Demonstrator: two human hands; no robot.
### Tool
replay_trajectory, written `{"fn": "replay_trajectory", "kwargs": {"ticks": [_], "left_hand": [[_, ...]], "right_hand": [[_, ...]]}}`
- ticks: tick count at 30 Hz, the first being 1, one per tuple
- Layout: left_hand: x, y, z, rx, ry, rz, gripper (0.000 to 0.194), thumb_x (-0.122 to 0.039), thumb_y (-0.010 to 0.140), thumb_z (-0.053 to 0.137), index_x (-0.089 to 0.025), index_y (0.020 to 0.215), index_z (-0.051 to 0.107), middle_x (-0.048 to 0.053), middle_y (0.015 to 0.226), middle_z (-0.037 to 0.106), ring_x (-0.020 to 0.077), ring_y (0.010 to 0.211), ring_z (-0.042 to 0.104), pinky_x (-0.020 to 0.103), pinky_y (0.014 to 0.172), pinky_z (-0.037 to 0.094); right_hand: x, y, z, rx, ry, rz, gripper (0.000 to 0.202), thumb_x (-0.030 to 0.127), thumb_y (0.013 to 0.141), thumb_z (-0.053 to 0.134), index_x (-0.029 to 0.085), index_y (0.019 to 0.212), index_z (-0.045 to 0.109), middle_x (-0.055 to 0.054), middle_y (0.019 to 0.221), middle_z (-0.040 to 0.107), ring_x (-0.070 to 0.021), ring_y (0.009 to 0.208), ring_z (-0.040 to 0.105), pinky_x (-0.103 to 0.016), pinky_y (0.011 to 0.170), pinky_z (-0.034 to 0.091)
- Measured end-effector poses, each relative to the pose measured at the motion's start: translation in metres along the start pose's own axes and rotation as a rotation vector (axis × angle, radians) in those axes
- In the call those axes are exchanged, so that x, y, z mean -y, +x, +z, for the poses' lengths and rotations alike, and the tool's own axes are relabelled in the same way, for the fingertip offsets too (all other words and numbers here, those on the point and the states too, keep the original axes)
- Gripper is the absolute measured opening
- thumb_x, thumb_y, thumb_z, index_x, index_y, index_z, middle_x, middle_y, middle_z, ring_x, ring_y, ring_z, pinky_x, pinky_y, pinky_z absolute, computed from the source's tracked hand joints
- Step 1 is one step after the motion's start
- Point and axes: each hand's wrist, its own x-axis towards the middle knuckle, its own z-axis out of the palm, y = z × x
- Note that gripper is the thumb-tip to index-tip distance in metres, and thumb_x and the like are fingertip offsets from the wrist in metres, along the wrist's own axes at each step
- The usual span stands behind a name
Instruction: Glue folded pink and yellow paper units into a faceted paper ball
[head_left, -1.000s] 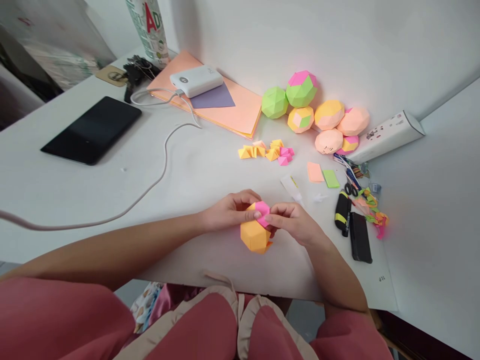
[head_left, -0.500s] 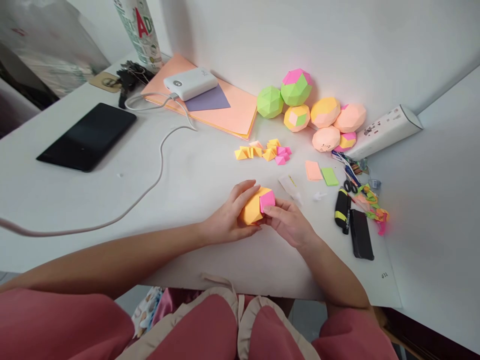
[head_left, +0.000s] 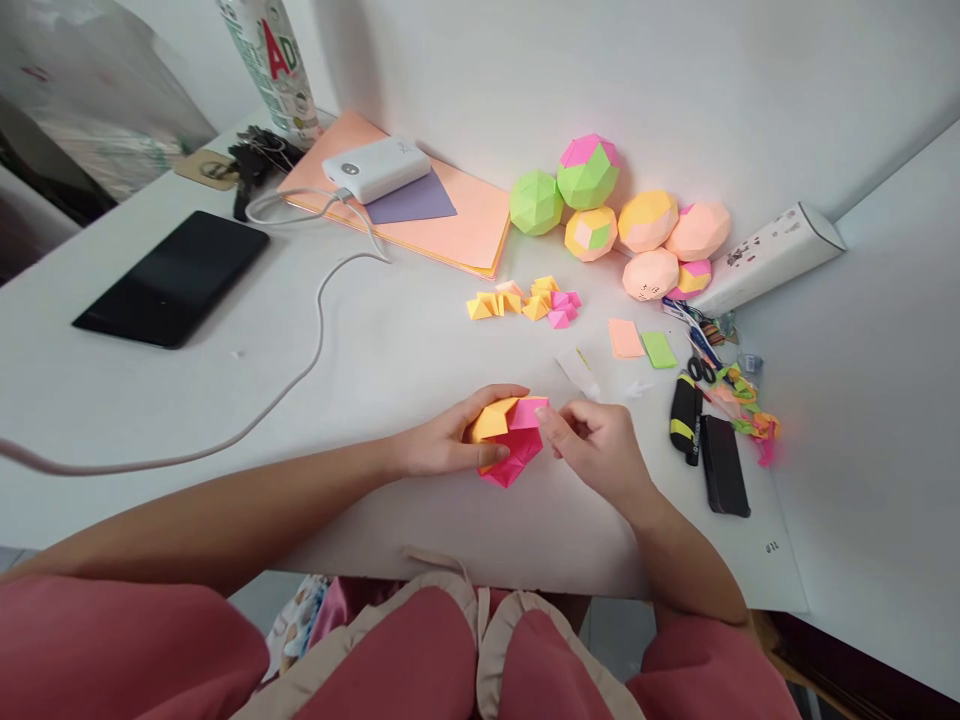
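Observation:
My left hand point(head_left: 450, 437) is wrapped round an orange and pink folded-paper ball point(head_left: 493, 419), thumb across its near side and fingers over the top. The ball is partly open toward me, and its bright pink inside shows. At its right edge, my right hand point(head_left: 600, 445) has thumb and curled fingers pinched at a pink paper face; the exact contact is partly hidden. Beyond the hands lie several small folded orange and pink paper units point(head_left: 536, 303). Peach sticky notes point(head_left: 625, 339) and green sticky notes point(head_left: 659, 350) rest to the right of these.
Finished paper balls point(head_left: 589, 172) are grouped against the wall beside a white box point(head_left: 780, 258). Scissors point(head_left: 701, 370), a black case point(head_left: 724, 466) and paper scraps lie at right. A power bank point(head_left: 377, 169), its cable and a black tablet point(head_left: 176, 280) occupy the left.
The paper ball has been turned so its open, pink inside faces me. My right hand has shifted slightly right, from under the ball to its right edge, with fingers curled more.

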Motion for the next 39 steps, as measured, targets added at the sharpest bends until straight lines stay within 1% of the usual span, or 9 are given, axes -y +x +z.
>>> {"fn": "replay_trajectory", "kwargs": {"ticks": [2,4,6,8,17,23,28,35,39], "left_hand": [[-0.001,0.0,-0.001,0.005,-0.025,-0.028,0.056,-0.024,0.082,0.058,-0.025,0.132,0.031,0.006,0.114,0.049,0.0199,0.096,0.054,0.032,0.076,0.049],[-0.001,0.0,-0.002,0.021,-0.051,-0.027,0.055,-0.023,0.082,0.058,-0.025,0.131,0.033,0.007,0.117,0.048,0.0214,0.101,0.053,0.034,0.08,0.048],[-0.002,0.0,-0.002,0.048,-0.077,-0.025,0.054,-0.021,0.081,0.057,-0.024,0.131,0.033,0.007,0.12,0.048,0.0224,0.104,0.052,0.035,0.083,0.047],[-0.002,0.001,-0.002,0.071,-0.092,-0.031,0.053,-0.019,0.081,0.056,-0.023,0.13,0.034,0.007,0.118,0.05,0.0221,0.103,0.053,0.034,0.083,0.047],[-0.004,0.002,-0.002,0.124,-0.141,-0.065,0.051,-0.023,0.082,0.055,-0.022,0.129,0.037,0.006,0.114,0.052,0.0219,0.103,0.052,0.034,0.084,0.045],[-0.004,0.001,-0.001,0.133,-0.192,-0.068,0.05,-0.027,0.079,0.059,-0.022,0.126,0.042,0.005,0.109,0.055,0.0213,0.096,0.054,0.031,0.078,0.045],[-0.007,0.0,0.0,0.12,-0.189,-0.079,0.049,-0.028,0.08,0.06,-0.022,0.126,0.043,0.004,0.106,0.056,0.0203,0.094,0.053,0.03,0.078,0.044],[-0.006,0.001,0.0,0.133,-0.173,-0.066,0.05,-0.03,0.08,0.06,-0.022,0.126,0.041,0.004,0.107,0.054,0.0201,0.094,0.053,0.03,0.077,0.044],[-0.007,0.001,0.001,0.142,-0.087,-0.042,0.052,-0.03,0.081,0.059,-0.022,0.127,0.039,0.006,0.109,0.052,0.0205,0.096,0.052,0.03,0.077,0.045]], "right_hand": [[0.002,-0.003,0.002,-0.227,-0.268,-0.354,0.025,0.029,0.08,0.059,0.017,0.059,0.053,0.0,0.056,0.055,-0.0109,0.053,0.05,-0.025,0.05,0.04],[0.002,-0.003,0.006,-0.329,-0.472,-0.689,0.011,0.017,0.076,0.062,0.018,0.067,0.056,-0.003,0.068,0.061,-0.0131,0.062,0.053,-0.026,0.055,0.043],[-0.001,0.0,0.011,-0.341,-0.627,-0.888,0.009,0.01,0.074,0.062,0.019,0.074,0.057,-0.006,0.08,0.064,-0.0142,0.068,0.054,-0.027,0.058,0.043],[-0.005,0.003,0.014,-0.348,-0.735,-0.964,0.012,0.008,0.075,0.061,0.019,0.079,0.057,-0.006,0.084,0.064,-0.0143,0.071,0.053,-0.027,0.058,0.042],[-0.012,0.01,0.009,-0.323,-0.836,-1.122,0.016,0.006,0.074,0.063,0.02,0.081,0.058,0.002,0.063,0.058,-0.0128,0.066,0.049,-0.026,0.056,0.039],[-0.013,0.01,0.009,-0.322,-0.683,-1.002,0.018,0.004,0.077,0.057,0.022,0.078,0.058,0.001,0.066,0.061,-0.0131,0.065,0.048,-0.026,0.054,0.04],[-0.013,0.009,0.011,-0.291,-0.557,-0.926,0.013,0.01,0.078,0.061,0.019,0.086,0.059,-0.003,0.071,0.065,-0.0149,0.068,0.051,-0.028,0.056,0.043],[-0.015,0.008,0.011,-0.277,-0.548,-0.91,0.014,0.008,0.077,0.061,0.02,0.081,0.056,-0.003,0.07,0.065,-0.0153,0.066,0.054,-0.028,0.054,0.043],[-0.013,0.007,0.01,-0.266,-0.588,-0.911,0.014,0.007,0.077,0.06,0.02,0.081,0.056,-0.003,0.071,0.066,-0.0144,0.067,0.053,-0.027,0.054,0.041]]}}
